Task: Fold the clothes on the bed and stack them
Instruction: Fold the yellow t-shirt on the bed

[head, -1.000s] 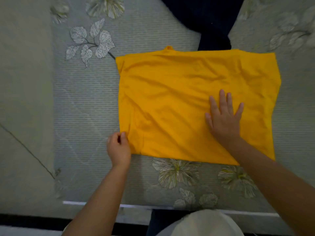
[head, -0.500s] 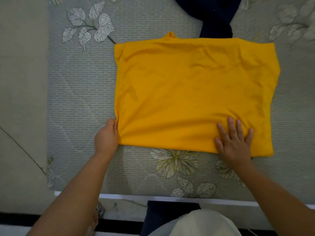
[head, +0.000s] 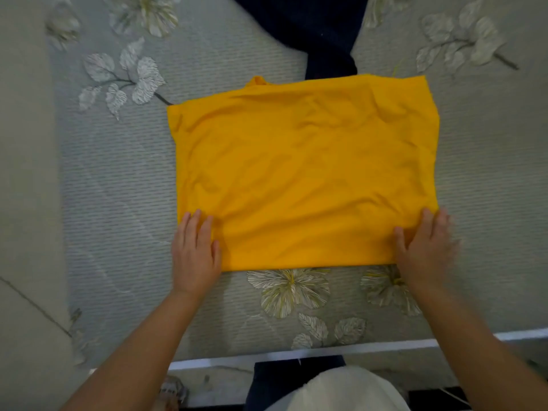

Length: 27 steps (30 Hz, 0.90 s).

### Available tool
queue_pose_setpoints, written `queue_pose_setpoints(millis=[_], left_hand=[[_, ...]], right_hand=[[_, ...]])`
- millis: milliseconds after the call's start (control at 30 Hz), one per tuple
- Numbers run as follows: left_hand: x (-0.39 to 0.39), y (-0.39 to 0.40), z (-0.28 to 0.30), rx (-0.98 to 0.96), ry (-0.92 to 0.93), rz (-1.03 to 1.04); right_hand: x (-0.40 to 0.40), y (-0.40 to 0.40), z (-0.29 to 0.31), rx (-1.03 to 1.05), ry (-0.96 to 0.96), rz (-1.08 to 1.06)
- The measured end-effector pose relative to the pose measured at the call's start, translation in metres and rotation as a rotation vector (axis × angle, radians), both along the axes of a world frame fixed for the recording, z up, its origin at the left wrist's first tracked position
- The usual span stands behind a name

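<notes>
A yellow garment (head: 311, 173) lies folded into a rough rectangle on the bed (head: 124, 188), which has a grey cover with a flower print. My left hand (head: 195, 250) rests flat on the garment's near left corner, fingers straight. My right hand (head: 424, 247) lies on the near right corner with fingers spread; its outline is blurred. A dark navy garment (head: 320, 34) lies beyond the yellow one, partly under its far edge.
The bed's near edge (head: 296, 354) runs across the bottom, with my legs and white top below it. A plain beige strip (head: 26, 173) borders the bed on the left.
My right hand slid from the middle of the yellow garment to its near right corner. My left hand went from pinching the near left corner to lying flat on it.
</notes>
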<state>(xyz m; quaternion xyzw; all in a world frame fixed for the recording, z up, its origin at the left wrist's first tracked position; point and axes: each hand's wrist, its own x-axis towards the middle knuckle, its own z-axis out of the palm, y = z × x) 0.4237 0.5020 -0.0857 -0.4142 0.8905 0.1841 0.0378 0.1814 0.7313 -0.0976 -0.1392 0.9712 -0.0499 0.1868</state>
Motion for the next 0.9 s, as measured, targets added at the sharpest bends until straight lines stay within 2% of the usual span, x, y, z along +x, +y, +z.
queue_pose_setpoints(millis=[67, 200, 267, 433, 567, 700, 900], left_hand=[[-0.024, 0.008, 0.000, 0.008, -0.002, -0.169], [-0.091, 0.020, -0.008, 0.096, -0.033, -0.417], [-0.129, 0.028, -0.013, 0.152, -0.074, -0.496], [-0.228, 0.040, -0.017, 0.008, -0.123, -0.782], [-0.306, 0.057, -0.012, -0.133, -0.186, -1.047], [-0.358, 0.071, -0.013, -0.219, -0.276, -1.123], [-0.388, 0.070, -0.011, -0.335, -0.425, -1.217]], right_hand=[[-0.018, 0.003, 0.004, 0.034, -0.018, -0.154], [-0.029, 0.004, 0.002, 0.129, -0.039, -0.185], [-0.030, 0.004, 0.000, 0.082, -0.083, -0.270], [-0.031, 0.005, -0.004, -0.095, -0.123, -0.467], [-0.031, 0.007, -0.007, -0.052, -0.167, -0.434], [-0.035, 0.008, -0.005, -0.031, -0.218, -0.428], [-0.049, 0.020, -0.004, -0.098, -0.289, -0.414]])
